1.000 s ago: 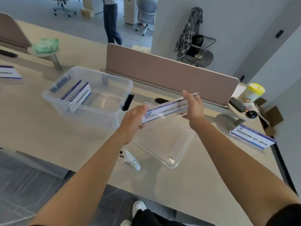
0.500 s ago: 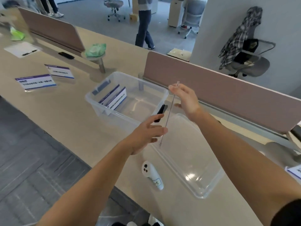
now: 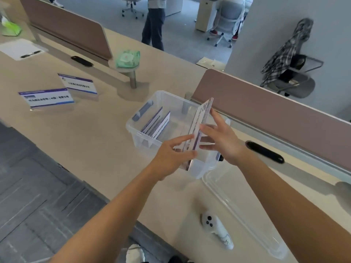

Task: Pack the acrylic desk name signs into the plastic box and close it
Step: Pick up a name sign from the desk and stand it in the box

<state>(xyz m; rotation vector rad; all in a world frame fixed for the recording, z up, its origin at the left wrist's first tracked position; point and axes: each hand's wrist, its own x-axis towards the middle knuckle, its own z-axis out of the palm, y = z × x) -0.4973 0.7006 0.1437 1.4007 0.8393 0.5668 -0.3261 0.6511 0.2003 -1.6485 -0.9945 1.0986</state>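
Left hand and right hand gripping one name sign by its faces, tilted on edge above the open plastic box, two signs standing inside, clear lid on the bench just beside the box, two more signs well apart to the left.

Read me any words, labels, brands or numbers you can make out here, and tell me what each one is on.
No text here can be read for certain.
Held sign, over the plastic box: print too blurred.
Two signs in the box: dark print, illegible.
Two signs on the desk: purple header, dark lines, too blurred.
White controller: small mark near its end, unreadable.
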